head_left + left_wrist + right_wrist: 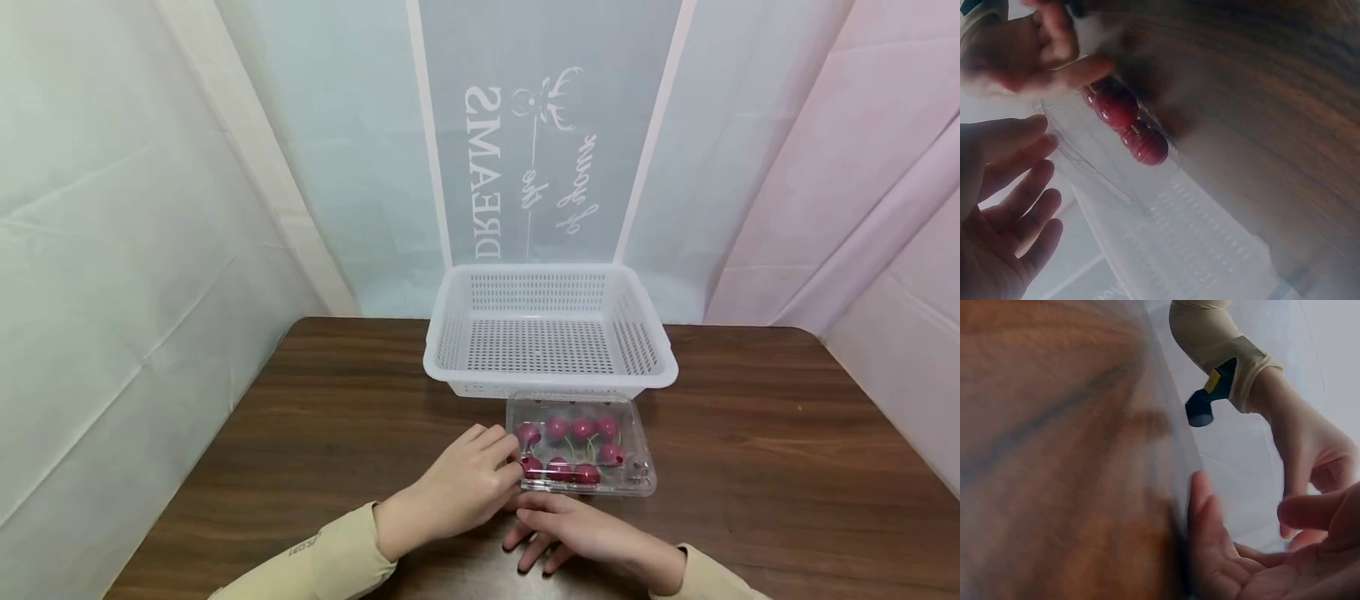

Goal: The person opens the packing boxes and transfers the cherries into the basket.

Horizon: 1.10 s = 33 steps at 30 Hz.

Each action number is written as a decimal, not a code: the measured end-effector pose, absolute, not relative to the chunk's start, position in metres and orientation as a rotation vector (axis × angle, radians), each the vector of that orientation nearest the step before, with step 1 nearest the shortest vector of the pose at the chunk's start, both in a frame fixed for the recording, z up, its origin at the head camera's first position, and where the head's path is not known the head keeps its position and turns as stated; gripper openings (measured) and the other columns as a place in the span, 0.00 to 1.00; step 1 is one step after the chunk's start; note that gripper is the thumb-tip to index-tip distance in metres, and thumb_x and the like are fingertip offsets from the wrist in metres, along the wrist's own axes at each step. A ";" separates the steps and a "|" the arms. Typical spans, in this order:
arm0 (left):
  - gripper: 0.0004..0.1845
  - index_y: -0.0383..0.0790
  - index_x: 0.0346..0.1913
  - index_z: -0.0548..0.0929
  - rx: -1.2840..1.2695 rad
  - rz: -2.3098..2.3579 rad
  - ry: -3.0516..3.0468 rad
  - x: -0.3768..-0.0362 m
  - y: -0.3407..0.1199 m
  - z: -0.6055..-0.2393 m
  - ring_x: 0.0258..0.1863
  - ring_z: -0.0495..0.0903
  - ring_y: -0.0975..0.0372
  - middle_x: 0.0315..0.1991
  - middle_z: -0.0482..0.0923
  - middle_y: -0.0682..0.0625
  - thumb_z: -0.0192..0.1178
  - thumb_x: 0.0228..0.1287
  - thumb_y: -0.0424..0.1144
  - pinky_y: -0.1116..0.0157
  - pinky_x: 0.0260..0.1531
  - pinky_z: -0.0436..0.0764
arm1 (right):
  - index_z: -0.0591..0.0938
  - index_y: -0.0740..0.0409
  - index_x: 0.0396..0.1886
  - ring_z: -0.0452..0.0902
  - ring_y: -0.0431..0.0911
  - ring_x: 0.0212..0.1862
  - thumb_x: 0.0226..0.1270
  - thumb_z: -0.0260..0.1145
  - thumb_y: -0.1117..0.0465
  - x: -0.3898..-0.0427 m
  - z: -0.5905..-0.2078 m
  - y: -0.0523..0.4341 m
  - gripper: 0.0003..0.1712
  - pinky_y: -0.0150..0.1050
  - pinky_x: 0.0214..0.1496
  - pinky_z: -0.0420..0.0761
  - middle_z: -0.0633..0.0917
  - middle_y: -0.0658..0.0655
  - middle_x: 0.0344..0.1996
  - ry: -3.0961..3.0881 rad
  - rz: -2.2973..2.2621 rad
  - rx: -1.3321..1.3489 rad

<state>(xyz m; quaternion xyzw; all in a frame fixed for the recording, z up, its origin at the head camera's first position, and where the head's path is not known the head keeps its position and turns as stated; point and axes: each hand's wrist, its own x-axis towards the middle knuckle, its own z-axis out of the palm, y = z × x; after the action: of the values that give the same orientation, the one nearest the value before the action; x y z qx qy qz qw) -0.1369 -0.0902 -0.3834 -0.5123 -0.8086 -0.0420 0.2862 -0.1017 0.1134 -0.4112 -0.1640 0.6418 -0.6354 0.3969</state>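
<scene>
A clear plastic clamshell box (639, 425) holding several dark red cherries (582, 428) sits on the table, its lid lying over them. My left hand (468, 479) reaches to the box's left edge with bent fingers. In the left wrist view, the left hand's thumb and index fingertips come close to the clear rim, other fingers spread; a firm pinch is not visible. My right hand (573, 527) lies at the front left corner of the box, index finger near its front edge, the other fingers stretched loosely over the table. Cherries (1116, 106) show through the plastic.
Directly behind the box stands a white perforated plastic basket (540, 381) with nothing visible inside. Under everything is a dark wooden table (337, 400). Pale cloth curtains (562, 167) with printed lettering hang at the back and both sides.
</scene>
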 end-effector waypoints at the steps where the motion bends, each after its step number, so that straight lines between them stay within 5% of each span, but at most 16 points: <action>1: 0.04 0.47 0.25 0.82 -1.370 -0.119 -2.171 -0.137 -0.090 -0.384 0.37 0.70 0.63 0.35 0.74 0.56 0.65 0.53 0.41 0.68 0.37 0.68 | 0.63 0.68 0.66 0.84 0.49 0.40 0.75 0.47 0.51 -0.102 -0.413 0.114 0.30 0.34 0.32 0.78 0.83 0.60 0.45 1.591 -1.623 -0.400; 11: 0.05 0.45 0.27 0.82 -1.438 -0.066 -2.143 -0.137 -0.088 -0.381 0.52 0.78 0.59 0.51 0.81 0.50 0.64 0.55 0.42 0.64 0.54 0.74 | 0.61 0.65 0.66 0.82 0.47 0.46 0.74 0.43 0.43 -0.099 -0.421 0.114 0.34 0.36 0.42 0.80 0.82 0.58 0.50 1.336 -1.752 -0.234; 33: 0.06 0.47 0.26 0.83 -1.432 0.130 -2.112 -0.133 -0.082 -0.375 0.45 0.83 0.64 0.45 0.85 0.52 0.58 0.57 0.39 0.67 0.45 0.79 | 0.76 0.49 0.56 0.78 0.38 0.46 0.71 0.53 0.47 -0.103 -0.425 0.122 0.20 0.32 0.48 0.77 0.82 0.47 0.49 1.173 -1.844 -0.048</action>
<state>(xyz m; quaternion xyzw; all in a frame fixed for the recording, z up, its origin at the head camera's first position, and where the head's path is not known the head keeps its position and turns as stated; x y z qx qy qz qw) -0.1334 -0.0816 -0.3746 -0.5365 -0.7914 0.0488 0.2889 -0.1034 0.1216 -0.4252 -0.0196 0.4767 -0.7490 0.4598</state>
